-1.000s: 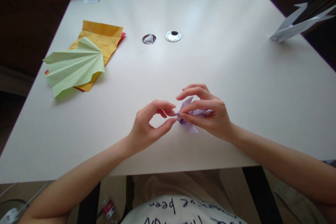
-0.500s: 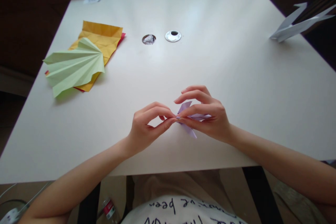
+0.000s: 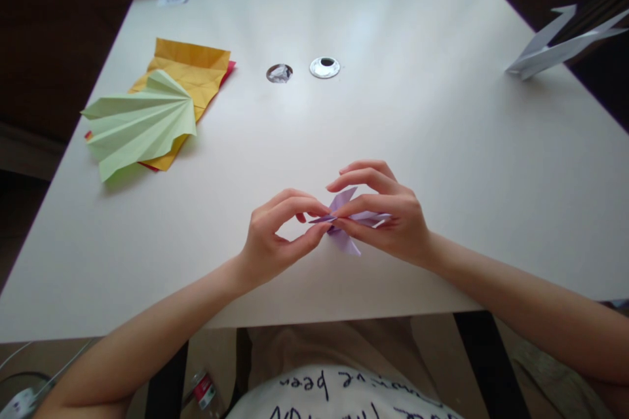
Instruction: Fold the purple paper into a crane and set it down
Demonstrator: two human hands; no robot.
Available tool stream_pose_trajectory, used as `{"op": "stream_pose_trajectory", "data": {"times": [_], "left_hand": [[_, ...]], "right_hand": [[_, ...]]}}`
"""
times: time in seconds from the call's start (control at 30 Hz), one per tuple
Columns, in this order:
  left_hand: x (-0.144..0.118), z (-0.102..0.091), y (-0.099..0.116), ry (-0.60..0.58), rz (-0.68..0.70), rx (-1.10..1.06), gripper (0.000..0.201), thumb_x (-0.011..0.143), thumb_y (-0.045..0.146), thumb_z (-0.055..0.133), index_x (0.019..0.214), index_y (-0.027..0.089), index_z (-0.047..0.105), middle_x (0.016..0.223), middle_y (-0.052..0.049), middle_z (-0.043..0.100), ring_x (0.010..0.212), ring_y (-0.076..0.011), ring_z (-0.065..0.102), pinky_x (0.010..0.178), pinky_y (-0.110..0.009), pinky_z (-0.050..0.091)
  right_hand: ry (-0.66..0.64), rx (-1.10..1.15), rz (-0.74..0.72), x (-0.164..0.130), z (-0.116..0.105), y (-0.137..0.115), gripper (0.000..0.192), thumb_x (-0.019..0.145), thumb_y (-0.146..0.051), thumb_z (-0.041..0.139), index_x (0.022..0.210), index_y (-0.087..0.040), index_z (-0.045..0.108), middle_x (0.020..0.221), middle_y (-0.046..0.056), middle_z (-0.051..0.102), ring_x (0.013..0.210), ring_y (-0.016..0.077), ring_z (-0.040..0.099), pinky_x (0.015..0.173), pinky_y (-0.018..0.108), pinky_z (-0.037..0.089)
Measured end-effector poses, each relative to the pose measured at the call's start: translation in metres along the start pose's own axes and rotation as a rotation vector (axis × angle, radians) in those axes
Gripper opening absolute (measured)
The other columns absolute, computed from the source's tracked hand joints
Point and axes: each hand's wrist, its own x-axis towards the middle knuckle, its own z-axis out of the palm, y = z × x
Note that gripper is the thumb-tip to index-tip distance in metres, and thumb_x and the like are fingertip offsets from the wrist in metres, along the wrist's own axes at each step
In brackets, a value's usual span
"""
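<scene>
Your left hand (image 3: 275,239) curls above the white table (image 3: 442,144), thumb and forefinger pinched on one thin tip of the lilac origami piece (image 3: 346,222). Your right hand (image 3: 388,219) clamps its body from the other side, fingers arched. The piece sits near the table's front edge; its folded shape looks like pointed flaps, partly hidden. Well apart lie a green pleated fan (image 3: 140,121) on orange paper (image 3: 194,69) and a white paper crane (image 3: 555,46).

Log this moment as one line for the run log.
left hand: pinching tip of purple origami piece | right hand: gripping its body | piece: just above white table | green paper fan: far left
</scene>
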Motion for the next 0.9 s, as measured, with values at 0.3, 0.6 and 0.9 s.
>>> {"op": "stream_pose_trajectory", "data": {"times": [0.3,0.6,0.9], "left_hand": [[0.001,-0.001,0.002,0.014,0.034,0.031,0.012,0.073,0.006,0.066,0.08,0.016,0.064,0.074,-0.003,0.064,0.068,-0.0112,0.059,0.059,-0.024,0.05],[0.0,-0.005,-0.008,0.234,-0.069,0.042,0.011,0.074,0.011,0.066,0.081,0.02,0.065,0.076,-0.001,0.064,0.069,-0.0113,0.058,0.061,-0.024,0.049],[0.003,-0.005,-0.02,0.181,-0.112,0.063,0.021,0.072,0.011,0.068,0.09,0.02,0.061,0.083,-0.001,0.062,0.073,-0.0115,0.057,0.06,-0.023,0.046]], "right_hand": [[-0.001,0.008,-0.019,0.0,0.001,0.0,0.004,0.074,-0.02,0.068,0.071,-0.022,0.066,0.091,0.005,0.066,0.097,0.0212,0.052,0.081,0.039,0.048],[0.005,-0.048,0.129,0.001,-0.002,0.001,0.009,0.075,-0.018,0.065,0.082,-0.024,0.066,0.106,0.006,0.062,0.105,0.0235,0.052,0.09,0.045,0.045],[0.032,-0.09,0.241,0.002,-0.001,0.012,0.008,0.078,-0.017,0.062,0.081,-0.023,0.067,0.097,0.005,0.064,0.094,0.0188,0.058,0.082,0.037,0.048]]}}
